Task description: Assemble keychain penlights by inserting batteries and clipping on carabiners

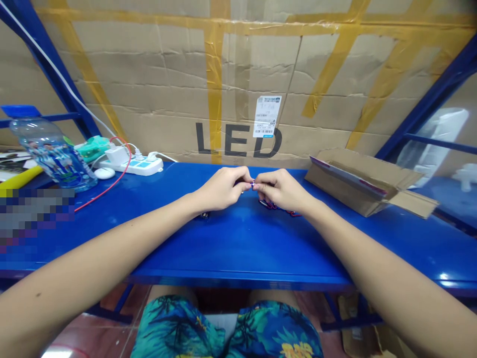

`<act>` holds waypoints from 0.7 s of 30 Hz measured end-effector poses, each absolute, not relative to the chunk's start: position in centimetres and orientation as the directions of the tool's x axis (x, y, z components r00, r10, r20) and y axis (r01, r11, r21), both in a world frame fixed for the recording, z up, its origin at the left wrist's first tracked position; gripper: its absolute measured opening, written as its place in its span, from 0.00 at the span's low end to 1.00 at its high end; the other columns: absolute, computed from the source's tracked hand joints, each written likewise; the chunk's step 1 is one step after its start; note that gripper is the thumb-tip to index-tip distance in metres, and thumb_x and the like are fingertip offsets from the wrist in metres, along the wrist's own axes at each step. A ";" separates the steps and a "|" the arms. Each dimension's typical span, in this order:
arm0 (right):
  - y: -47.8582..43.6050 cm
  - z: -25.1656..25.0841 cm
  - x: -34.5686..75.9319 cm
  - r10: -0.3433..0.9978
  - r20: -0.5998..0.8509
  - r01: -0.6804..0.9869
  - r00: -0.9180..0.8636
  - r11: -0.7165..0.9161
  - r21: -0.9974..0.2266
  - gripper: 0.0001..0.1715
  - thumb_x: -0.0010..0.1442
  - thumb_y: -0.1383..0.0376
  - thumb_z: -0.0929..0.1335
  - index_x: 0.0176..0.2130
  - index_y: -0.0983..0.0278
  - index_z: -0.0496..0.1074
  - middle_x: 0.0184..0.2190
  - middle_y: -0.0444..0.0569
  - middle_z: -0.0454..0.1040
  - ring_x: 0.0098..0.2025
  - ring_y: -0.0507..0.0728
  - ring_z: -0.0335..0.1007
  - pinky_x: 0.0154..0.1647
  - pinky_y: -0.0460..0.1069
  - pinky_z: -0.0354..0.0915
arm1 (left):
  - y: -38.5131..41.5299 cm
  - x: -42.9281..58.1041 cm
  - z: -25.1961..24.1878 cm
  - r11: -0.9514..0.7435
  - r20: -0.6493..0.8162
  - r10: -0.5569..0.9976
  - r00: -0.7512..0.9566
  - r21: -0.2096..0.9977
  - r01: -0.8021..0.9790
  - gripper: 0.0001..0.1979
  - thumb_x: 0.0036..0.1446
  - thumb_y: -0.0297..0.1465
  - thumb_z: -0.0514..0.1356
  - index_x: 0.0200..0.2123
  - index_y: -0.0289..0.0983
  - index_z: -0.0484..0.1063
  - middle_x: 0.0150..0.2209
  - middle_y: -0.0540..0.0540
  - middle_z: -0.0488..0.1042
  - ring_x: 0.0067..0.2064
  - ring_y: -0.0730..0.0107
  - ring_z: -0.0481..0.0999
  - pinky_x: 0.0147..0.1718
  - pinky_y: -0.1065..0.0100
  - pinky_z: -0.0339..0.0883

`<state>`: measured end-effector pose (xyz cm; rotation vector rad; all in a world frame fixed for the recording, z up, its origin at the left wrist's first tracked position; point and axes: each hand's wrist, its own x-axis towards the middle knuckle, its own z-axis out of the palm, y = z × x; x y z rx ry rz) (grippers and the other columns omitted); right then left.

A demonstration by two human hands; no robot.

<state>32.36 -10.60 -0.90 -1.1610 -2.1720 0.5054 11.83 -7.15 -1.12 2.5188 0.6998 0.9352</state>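
Observation:
Both my hands meet over the middle of the blue table (238,248). My left hand (223,188) and my right hand (280,189) each pinch the same tiny part (253,184), whitish with a hint of purple, held between the fingertips just above the tabletop. What the part is cannot be made out. Thin red and blue wires (278,208) trail from under my right hand onto the table. A small dark piece (204,215) lies on the table beneath my left wrist.
An open cardboard box (367,181) lies at the right. At the left stand a water bottle (54,151), a white power strip (139,163) with chargers, a white mouse (105,173) and a red cable (108,186). A cardboard wall marked LED (238,140) backs the table.

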 end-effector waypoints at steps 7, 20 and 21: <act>-10.8 -0.6 32.2 0.884 0.147 0.315 -0.443 0.307 -0.898 0.20 0.57 0.50 0.70 0.29 0.64 0.71 0.16 0.41 0.66 0.16 0.49 0.56 0.18 0.47 0.54 | -7.7 12.0 -0.7 -0.937 0.611 0.339 0.716 0.284 0.201 0.09 0.59 0.22 0.54 0.28 0.38 0.68 0.38 0.45 0.76 0.39 0.68 0.75 0.41 0.65 0.67; -10.6 0.0 32.8 0.782 0.404 0.659 -0.475 0.620 -0.425 0.20 0.63 0.59 0.65 0.22 0.65 0.71 0.19 0.44 0.66 0.25 0.51 0.56 0.30 0.49 0.53 | -7.4 12.6 -0.6 -0.816 0.422 0.578 0.698 0.331 0.474 0.13 0.66 0.30 0.52 0.33 0.35 0.74 0.39 0.40 0.78 0.43 0.60 0.75 0.45 0.60 0.66; -10.6 -0.1 32.8 0.774 0.405 0.656 -0.487 0.630 -0.415 0.20 0.63 0.60 0.65 0.23 0.65 0.71 0.19 0.44 0.66 0.24 0.51 0.55 0.30 0.49 0.52 | -7.5 12.6 -0.6 -0.793 0.389 0.606 0.694 0.362 0.490 0.12 0.66 0.31 0.52 0.33 0.35 0.74 0.37 0.42 0.79 0.40 0.61 0.76 0.41 0.61 0.66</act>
